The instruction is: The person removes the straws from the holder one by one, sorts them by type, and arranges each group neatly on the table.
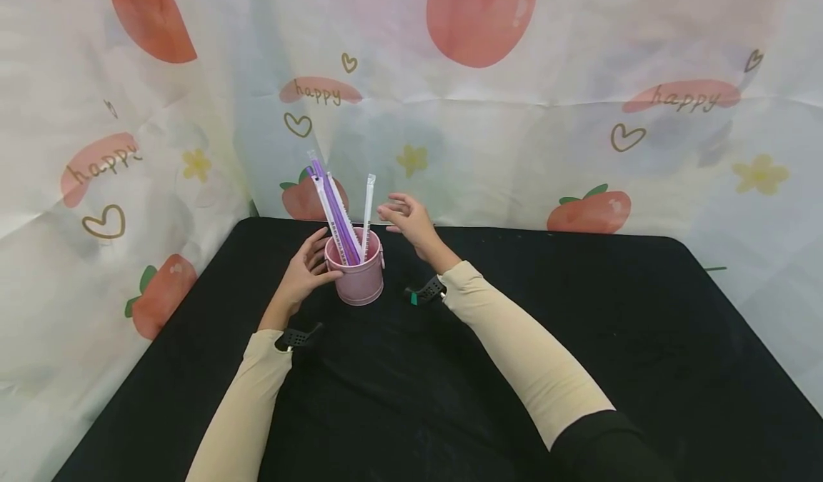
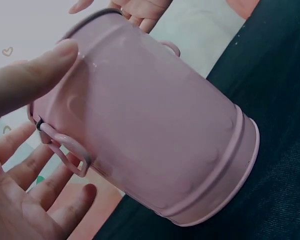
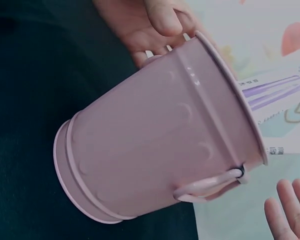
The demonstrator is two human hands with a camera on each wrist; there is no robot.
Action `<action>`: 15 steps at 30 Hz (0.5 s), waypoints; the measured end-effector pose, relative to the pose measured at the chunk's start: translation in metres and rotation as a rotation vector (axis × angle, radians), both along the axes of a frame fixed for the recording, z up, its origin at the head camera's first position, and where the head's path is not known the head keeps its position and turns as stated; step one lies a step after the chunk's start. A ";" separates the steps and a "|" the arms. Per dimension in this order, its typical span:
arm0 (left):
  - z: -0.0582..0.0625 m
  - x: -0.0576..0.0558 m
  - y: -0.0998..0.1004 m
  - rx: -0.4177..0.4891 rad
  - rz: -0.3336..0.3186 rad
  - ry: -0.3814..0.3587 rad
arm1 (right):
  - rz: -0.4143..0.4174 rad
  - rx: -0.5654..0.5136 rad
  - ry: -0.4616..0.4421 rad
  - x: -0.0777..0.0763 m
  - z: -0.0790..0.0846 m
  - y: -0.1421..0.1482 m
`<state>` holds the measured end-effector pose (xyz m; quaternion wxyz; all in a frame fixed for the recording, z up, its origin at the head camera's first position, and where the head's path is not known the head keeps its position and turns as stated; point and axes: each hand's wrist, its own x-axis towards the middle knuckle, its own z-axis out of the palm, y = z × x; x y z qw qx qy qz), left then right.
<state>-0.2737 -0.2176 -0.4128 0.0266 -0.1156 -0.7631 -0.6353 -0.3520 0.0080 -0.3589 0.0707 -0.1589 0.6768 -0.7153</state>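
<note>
A small pink metal bucket with side handles stands upright on the table. Wrapped purple straws lean left inside it, and one white-wrapped straw stands apart on the right. My left hand is at the bucket's left side, thumb in front near the rim, fingers spread behind; whether the thumb touches the metal I cannot tell. Beyond the rim on the right, my right hand hovers beside the single straw, fingers loosely bent and holding nothing. The left wrist view shows the bucket's handle between left thumb and fingers.
Black cloth covers the table. Behind it and along the left hangs a pale curtain printed with fruit, hearts and flowers, close to the table's far edge. Black straps circle both wrists.
</note>
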 end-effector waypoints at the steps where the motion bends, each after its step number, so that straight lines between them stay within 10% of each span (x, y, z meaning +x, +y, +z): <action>1: 0.000 0.000 0.001 -0.009 -0.002 0.003 | 0.000 0.005 -0.003 0.000 -0.001 -0.001; 15: -0.003 -0.002 0.005 -0.055 0.018 -0.037 | 0.023 0.028 -0.020 0.002 -0.004 -0.012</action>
